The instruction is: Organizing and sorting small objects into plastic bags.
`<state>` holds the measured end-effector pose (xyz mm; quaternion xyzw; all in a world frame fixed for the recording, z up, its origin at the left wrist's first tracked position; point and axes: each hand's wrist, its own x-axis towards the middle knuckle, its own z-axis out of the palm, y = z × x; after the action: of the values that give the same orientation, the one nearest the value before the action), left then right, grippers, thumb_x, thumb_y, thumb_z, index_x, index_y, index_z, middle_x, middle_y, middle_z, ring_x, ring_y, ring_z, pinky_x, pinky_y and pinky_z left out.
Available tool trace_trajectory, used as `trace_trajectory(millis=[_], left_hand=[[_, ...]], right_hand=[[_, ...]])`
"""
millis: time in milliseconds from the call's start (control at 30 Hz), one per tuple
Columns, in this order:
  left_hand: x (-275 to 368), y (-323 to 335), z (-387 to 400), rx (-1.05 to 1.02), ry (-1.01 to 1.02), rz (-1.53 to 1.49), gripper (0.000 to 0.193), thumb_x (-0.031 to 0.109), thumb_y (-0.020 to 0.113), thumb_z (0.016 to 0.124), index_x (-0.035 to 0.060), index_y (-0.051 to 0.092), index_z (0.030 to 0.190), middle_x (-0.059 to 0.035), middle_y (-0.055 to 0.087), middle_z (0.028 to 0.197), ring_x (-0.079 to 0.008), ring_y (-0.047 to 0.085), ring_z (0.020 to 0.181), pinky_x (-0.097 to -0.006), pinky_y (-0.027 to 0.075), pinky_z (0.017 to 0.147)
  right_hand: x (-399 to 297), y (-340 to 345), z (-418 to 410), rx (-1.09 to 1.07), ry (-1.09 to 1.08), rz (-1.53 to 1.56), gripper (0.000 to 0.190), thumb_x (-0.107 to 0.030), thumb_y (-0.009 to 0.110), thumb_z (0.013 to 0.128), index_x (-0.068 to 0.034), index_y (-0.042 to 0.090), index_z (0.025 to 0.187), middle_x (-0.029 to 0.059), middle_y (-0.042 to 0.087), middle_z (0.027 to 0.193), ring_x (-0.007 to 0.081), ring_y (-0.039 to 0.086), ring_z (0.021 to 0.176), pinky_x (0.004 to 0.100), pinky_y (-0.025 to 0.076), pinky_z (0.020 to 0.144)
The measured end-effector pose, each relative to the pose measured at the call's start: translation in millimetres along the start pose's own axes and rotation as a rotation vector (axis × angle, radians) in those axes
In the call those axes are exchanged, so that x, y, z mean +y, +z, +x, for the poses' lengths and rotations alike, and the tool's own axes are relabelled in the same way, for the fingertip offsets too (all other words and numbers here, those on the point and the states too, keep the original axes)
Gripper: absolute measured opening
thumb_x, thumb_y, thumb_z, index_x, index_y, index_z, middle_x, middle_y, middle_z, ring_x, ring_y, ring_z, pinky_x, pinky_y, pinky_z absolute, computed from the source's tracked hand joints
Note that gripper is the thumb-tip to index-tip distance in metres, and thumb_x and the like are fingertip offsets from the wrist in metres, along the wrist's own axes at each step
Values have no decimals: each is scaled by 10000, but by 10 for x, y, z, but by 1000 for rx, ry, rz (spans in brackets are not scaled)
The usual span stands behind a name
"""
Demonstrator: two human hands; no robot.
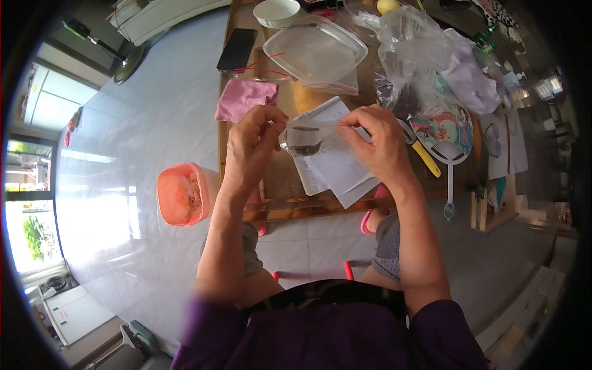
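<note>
Between my two hands a small clear plastic bag (305, 134) is stretched above the table, with fine dark contents gathered in it; I cannot tell what they are. My left hand (254, 145) pinches its left edge between thumb and fingertips. The opposite edge is gripped the same way by my right hand (377, 138). Below the bag lie overlapping sheets of white paper (342, 182) with writing on them. A folded pink cloth (245, 99) rests just beyond my left hand. Close to my right hand is a yellow-handled tool (424, 157), its head partly hidden.
A clear plastic lid or tray (314, 48), a black phone (237, 49) and a white bowl (276, 13) occupy the table's far side. Crumpled plastic bags (416, 55) and a printed hand fan (444, 132) lie right. An orange-lined bin (182, 194) stands on the floor at left.
</note>
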<state>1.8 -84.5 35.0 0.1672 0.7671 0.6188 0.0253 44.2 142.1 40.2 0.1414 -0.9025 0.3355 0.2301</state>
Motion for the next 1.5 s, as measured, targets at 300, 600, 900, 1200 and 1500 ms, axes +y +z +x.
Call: trace_trajectory(millis=[300, 600, 900, 1200, 1500], left_hand=[[-156, -414, 127, 321, -41, -97, 89, 74, 527, 939, -2, 573, 949, -57, 631, 794, -91, 584, 633, -226, 453, 581], [-185, -373, 397, 448, 182, -410, 89, 95, 531, 949, 7, 545, 956, -105, 659, 867, -157, 646, 779, -272, 494, 764], [-541, -223, 574, 305, -3, -599, 166, 107, 531, 948, 1, 528, 1076, -112, 599, 1066, -184, 617, 986, -304, 485, 880], [-405, -257, 499, 439, -28, -381, 306, 145, 566, 932, -4, 521, 1195, -101, 555, 1139, -178, 646, 901, -293, 510, 763], [-473, -342, 519, 457, -75, -403, 350, 108, 574, 913, 22, 484, 1240, -98, 573, 1149, -152, 635, 826, -268, 493, 687]], right_hand=[[223, 157, -18, 16, 221, 96, 87, -76, 620, 838, -28, 619, 911, 92, 642, 883, 249, 623, 773, 345, 496, 692], [264, 632, 159, -33, 28, -330, 260, -34, 597, 822, -56, 623, 1079, 139, 503, 1293, 339, 476, 1182, 435, 392, 980], [585, 696, 215, 14, -27, -497, 311, -58, 541, 853, -2, 563, 1158, 140, 530, 1259, 300, 477, 1188, 437, 363, 992], [-244, 181, -201, -216, -122, -342, 283, 1, 514, 841, 17, 597, 1111, 123, 581, 1168, 281, 535, 1103, 406, 397, 971], [200, -187, -268, 64, 251, 125, 413, -131, 702, 775, 12, 534, 1124, 169, 557, 1168, 326, 528, 1111, 404, 393, 976]])
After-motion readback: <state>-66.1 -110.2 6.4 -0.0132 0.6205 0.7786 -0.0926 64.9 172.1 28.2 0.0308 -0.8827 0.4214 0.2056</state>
